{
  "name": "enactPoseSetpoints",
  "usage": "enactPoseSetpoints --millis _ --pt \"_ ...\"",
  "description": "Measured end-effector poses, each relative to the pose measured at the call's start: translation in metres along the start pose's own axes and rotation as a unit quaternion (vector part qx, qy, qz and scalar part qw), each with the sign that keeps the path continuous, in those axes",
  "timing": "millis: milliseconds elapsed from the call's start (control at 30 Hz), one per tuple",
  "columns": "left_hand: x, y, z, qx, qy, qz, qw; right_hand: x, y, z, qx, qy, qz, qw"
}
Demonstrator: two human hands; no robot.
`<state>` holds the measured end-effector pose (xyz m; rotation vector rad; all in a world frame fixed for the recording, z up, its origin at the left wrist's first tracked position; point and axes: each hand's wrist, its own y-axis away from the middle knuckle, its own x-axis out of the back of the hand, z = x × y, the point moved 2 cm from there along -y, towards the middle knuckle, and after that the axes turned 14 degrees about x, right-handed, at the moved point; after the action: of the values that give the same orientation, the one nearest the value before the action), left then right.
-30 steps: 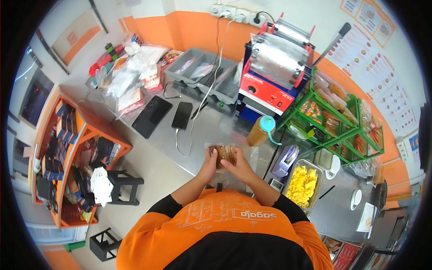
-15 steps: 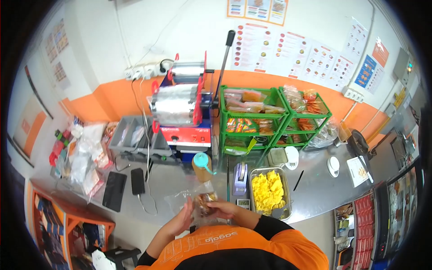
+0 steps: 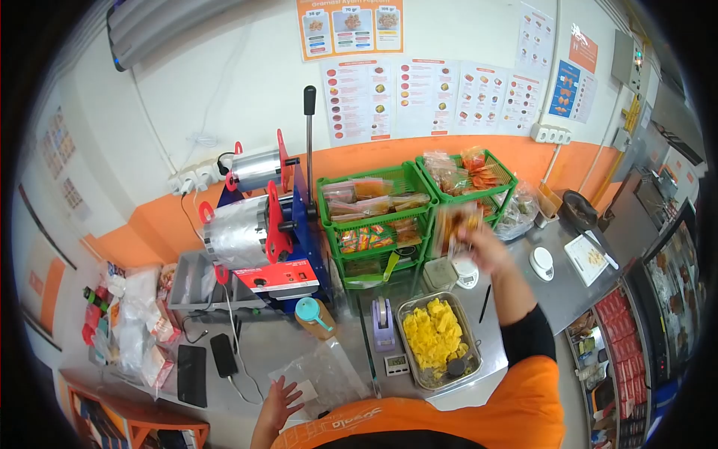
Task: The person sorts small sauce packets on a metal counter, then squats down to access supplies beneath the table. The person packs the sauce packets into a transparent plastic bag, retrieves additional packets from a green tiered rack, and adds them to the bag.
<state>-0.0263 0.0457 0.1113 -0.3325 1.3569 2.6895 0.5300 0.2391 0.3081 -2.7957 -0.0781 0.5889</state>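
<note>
My right hand (image 3: 485, 248) grips a small clear plastic packet (image 3: 455, 227) of reddish-brown food, blurred by motion. It is raised in front of the right green basket rack (image 3: 505, 183), which holds several packets. Whether the packet touches the rack I cannot tell. Low on the left, my left hand (image 3: 280, 404) has its fingers spread and holds nothing. Beside it, a clear plastic bag (image 3: 340, 372) lies flat on the steel table. Between the two hands stand a purple tape dispenser (image 3: 383, 326) and a metal tray (image 3: 476, 352) with yellow food and a dark scoop.
A red and blue sealing machine (image 3: 292, 275) with an upright lever stands at the back left. Near it is a bottle with a turquoise lid (image 3: 308, 308). A small timer (image 3: 396, 365), a phone (image 3: 223, 355), and a white scale (image 3: 542, 263) also rest on the table.
My right hand has lifted the packet from in front of my body up and right to the racks. My left hand has come away from it, fingers spread. The view has shifted.
</note>
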Motion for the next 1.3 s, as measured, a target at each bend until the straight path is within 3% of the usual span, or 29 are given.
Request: enactPoseSetpoints --millis 100,133,333,467,567,600,700,833,933,1133,1300 --pt "-0.003 0.003 0.001 -0.020 0.017 0.004 1.000 -0.004 -0.079 -0.042 0.044 0.099 -0.006 0.994" --pt "-0.002 0.003 -0.001 -0.018 0.020 0.009 1.000 0.006 -0.108 -0.045 0.011 0.130 -0.044 0.990" --pt "0.031 -0.003 -0.036 0.007 0.048 0.008 0.999 0.013 -0.215 -0.022 -0.024 0.178 -0.045 0.983" --pt "0.068 -0.014 -0.072 0.019 0.094 0.049 0.994 0.011 -0.249 -0.003 -0.036 0.330 -0.056 0.941" --pt "0.068 -0.007 -0.077 0.032 0.103 0.087 0.990 0.011 -0.269 0.027 0.034 0.549 -0.143 0.823" --pt "0.071 -0.009 -0.081 0.029 0.109 0.087 0.990 -0.008 -0.264 0.026 0.016 0.632 -0.202 0.748" --pt "0.072 -0.013 -0.087 0.021 0.116 0.085 0.989 -0.046 -0.244 0.046 0.091 0.771 -0.326 0.539" --pt "0.060 -0.012 -0.075 0.022 0.100 0.089 0.991 -0.046 -0.249 0.049 0.085 0.741 -0.363 0.558" --pt "0.054 -0.019 -0.074 0.030 0.105 0.098 0.989 -0.034 -0.256 0.062 0.151 0.762 -0.339 0.531" --pt "0.057 -0.029 -0.080 0.054 0.111 0.090 0.988 -0.019 -0.256 0.062 0.089 0.721 -0.326 0.605" --pt "0.039 -0.017 -0.069 0.046 0.105 0.097 0.989 -0.018 -0.265 0.044 0.111 0.740 -0.302 0.590"
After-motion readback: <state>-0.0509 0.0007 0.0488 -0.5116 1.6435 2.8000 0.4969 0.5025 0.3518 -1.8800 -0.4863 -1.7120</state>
